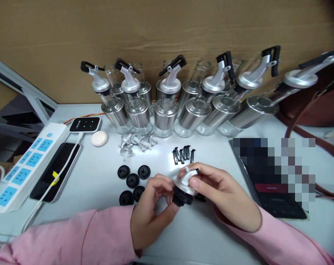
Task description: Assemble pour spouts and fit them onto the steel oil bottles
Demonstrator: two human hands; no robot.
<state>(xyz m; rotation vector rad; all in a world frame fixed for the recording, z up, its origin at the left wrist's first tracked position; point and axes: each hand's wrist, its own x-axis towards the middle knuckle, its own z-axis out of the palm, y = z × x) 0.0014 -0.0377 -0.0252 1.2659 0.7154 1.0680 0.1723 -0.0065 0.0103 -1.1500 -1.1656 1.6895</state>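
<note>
Between my two hands, over the front middle of the table, is a silver pourer spout with a black ribbed stopper below it. My right hand pinches the silver spout between thumb and fingers; a small black tip shows at its end. The fingers of my left hand are closed on the black stopper from the left side. Several loose black stoppers lie left of my left hand. Behind them is a cluster of silver spouts. Small black levers lie just beyond my right hand.
Steel-and-glass bottles, several fitted with pourers, line the back by a cardboard wall. At left are a power strip, a phone, a small Wi-Fi device and a white oval object. A tablet lies right.
</note>
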